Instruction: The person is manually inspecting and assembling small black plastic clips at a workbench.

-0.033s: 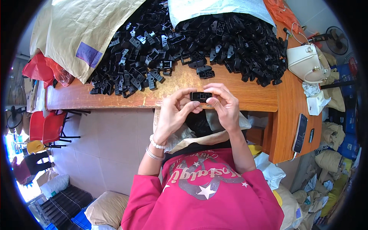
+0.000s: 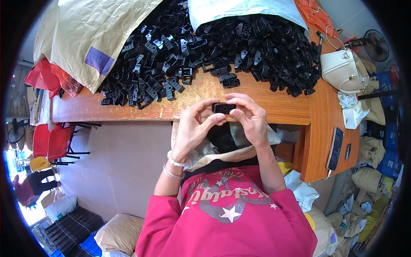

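Between my two hands, just over the table's front edge, is a small black plastic part [image 2: 223,108], oblong with a recessed face. My left hand [image 2: 198,124] pinches its left end with thumb and fingers. At the other end, the thumb and forefinger of my right hand [image 2: 249,115] are closed on the same part. A white bead bracelet and a metal bangle circle my left wrist. Below my hands an open sack [image 2: 239,155] hangs against the table, with dark contents partly hidden. Beyond them lies another black part [image 2: 230,80] on the wood.
Two heaps of black parts, a left heap [image 2: 150,73] and a right heap [image 2: 274,51], cover the table [image 2: 128,112] behind my hands. They spill from a tan sack [image 2: 94,34] and a white sack [image 2: 248,9]. To the right are a cream handbag [image 2: 343,70] and a phone [image 2: 335,147].
The black plastic part has tilted slightly between my fingers. Both hands stay in nearly the same place.
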Available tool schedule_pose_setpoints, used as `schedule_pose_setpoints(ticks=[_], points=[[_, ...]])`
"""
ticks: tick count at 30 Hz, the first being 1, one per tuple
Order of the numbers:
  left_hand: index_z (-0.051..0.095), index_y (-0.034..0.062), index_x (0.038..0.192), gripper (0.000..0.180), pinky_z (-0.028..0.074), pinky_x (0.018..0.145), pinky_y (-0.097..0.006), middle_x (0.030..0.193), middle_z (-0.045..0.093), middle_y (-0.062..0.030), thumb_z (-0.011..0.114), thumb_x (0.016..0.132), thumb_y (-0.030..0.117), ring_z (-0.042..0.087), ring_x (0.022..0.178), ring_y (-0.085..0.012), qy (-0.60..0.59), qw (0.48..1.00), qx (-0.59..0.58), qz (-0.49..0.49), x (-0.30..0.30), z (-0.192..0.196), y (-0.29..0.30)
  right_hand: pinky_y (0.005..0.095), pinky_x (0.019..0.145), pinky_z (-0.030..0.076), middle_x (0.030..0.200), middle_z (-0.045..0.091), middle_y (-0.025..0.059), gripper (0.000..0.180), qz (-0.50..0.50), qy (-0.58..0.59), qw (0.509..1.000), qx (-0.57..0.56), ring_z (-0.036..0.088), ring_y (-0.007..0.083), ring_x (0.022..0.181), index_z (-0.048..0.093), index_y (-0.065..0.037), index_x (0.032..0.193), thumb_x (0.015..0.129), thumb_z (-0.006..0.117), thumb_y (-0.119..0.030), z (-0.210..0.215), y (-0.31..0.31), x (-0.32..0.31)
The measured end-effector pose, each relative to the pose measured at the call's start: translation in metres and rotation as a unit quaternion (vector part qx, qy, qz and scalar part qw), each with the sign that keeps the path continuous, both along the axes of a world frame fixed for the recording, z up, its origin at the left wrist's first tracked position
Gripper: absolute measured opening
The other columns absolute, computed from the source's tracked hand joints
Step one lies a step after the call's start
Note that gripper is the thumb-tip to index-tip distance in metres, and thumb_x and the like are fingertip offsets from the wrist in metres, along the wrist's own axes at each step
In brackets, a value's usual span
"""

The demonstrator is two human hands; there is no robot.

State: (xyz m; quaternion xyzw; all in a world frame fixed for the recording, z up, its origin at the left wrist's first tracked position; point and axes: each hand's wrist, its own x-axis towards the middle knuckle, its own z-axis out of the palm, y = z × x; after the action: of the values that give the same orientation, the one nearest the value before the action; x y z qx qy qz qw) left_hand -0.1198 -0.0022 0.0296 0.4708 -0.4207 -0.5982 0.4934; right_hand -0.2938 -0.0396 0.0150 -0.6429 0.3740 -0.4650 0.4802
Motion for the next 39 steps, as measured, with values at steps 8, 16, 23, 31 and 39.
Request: schedule_pose_setpoints(ticks=[8, 16, 23, 31, 39], points=[[0.055, -0.0016, 0.12, 0.038, 0.054, 0.069, -0.022, 0.088, 0.066, -0.0067, 0.064, 0.083, -0.007, 0.065, 0.077, -0.01, -0.135, 0.983, -0.116, 0.044, 0.003, -0.004, 0.007, 0.0254, 0.085, 0.051, 0.107, 0.062, 0.0081, 0.022, 0.032, -0.126, 0.987, 0.096, 0.061, 0.0137, 0.099, 0.063, 0.004, 0.108, 0.086, 0.065, 0.0, 0.004, 0.006, 0.008], [0.05, -0.0057, 0.121, 0.035, 0.054, 0.072, -0.023, 0.088, 0.067, -0.0112, 0.059, 0.087, -0.007, 0.068, 0.081, -0.0148, -0.007, 0.996, -0.073, 0.047, -0.004, -0.007, 0.01, 0.0267, 0.081, 0.053, 0.108, 0.064, 0.0119, 0.023, 0.0, -0.066, 0.998, 0.013, 0.063, 0.016, 0.095, 0.066, 0.003, 0.104, 0.089, 0.066, -0.015, 0.006, 0.007, 0.008], [0.054, -0.0037, 0.12, 0.035, 0.054, 0.075, -0.024, 0.096, 0.067, -0.0126, 0.062, 0.086, -0.005, 0.068, 0.086, -0.0154, -0.032, 0.994, -0.096, 0.03, 0.0, -0.009, 0.013, 0.0273, 0.082, 0.053, 0.108, 0.066, 0.0125, 0.025, 0.007, 0.067, 0.991, -0.118, 0.064, 0.0167, 0.094, 0.066, 0.002, 0.105, 0.089, 0.066, -0.017, 0.005, 0.0, -0.001], [0.057, 0.0005, 0.119, 0.038, 0.055, 0.07, -0.03, 0.1, 0.067, -0.0157, 0.063, 0.082, -0.005, 0.07, 0.078, -0.0232, -0.253, 0.938, -0.225, 0.066, -0.01, 0.006, 0.018, 0.0282, 0.093, 0.047, 0.112, 0.058, 0.0088, 0.029, 0.017, -0.164, 0.98, 0.11, 0.058, 0.0172, 0.105, 0.062, 0.002, 0.113, 0.085, 0.067, -0.002, 0.0, 0.011, 0.01], [0.059, 0.0008, 0.113, 0.038, 0.053, 0.061, -0.027, 0.094, 0.067, -0.0122, 0.073, 0.078, 0.003, 0.067, 0.067, -0.0166, -0.309, 0.909, -0.261, 0.1, 0.002, -0.005, 0.02, 0.0242, 0.079, 0.046, 0.098, 0.057, 0.0069, 0.028, 0.072, 0.017, 0.996, 0.045, 0.056, 0.0125, 0.091, 0.062, 0.003, 0.105, 0.08, 0.072, -0.006, 0.001, 0.011, 0.0]])
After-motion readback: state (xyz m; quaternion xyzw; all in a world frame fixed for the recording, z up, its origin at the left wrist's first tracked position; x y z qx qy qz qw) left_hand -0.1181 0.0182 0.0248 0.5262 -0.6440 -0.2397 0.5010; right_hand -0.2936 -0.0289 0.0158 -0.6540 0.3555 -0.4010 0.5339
